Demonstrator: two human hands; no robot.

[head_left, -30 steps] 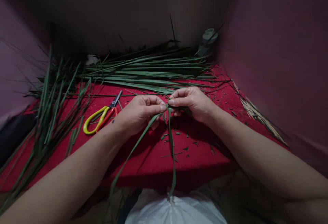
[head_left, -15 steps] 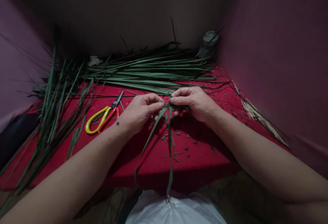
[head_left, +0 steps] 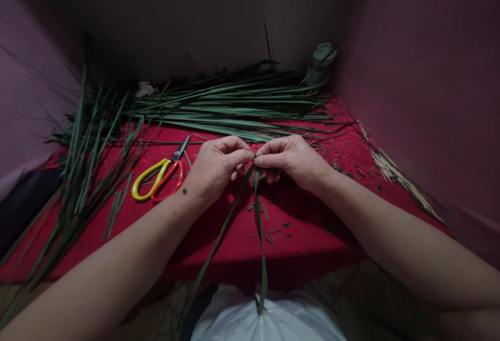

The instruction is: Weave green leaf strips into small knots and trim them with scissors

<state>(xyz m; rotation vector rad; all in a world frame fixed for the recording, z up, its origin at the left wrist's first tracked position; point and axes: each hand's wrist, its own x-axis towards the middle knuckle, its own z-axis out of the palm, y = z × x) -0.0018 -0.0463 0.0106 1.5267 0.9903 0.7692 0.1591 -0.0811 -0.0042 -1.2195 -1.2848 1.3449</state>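
Two long green leaf strips [head_left: 258, 216] hang from between my fingertips, one slanting down to the left, the other dropping towards my lap. My left hand [head_left: 226, 161] pinches the strips at their upper end. Right beside it, my right hand [head_left: 287, 159] pinches the same spot, thumb and forefinger pressed together. The fingertips of both hands nearly touch, and they hide most of the folded part. Scissors [head_left: 158, 179] with one yellow and one red handle lie left of my left wrist, their blades slightly apart.
A bundle of long green leaves [head_left: 234, 106] lies across the back of the red cloth [head_left: 219, 250]. More leaves [head_left: 82, 174] spread over the left side. A pale bottle [head_left: 322, 62] stands at the back right, thin sticks [head_left: 406, 182] lie at the right edge, and leaf scraps litter the middle.
My two hands have come closer together at the strips' upper end. The left strip hangs further down and left. My left forearm has shifted, showing more of the red scissor handle.
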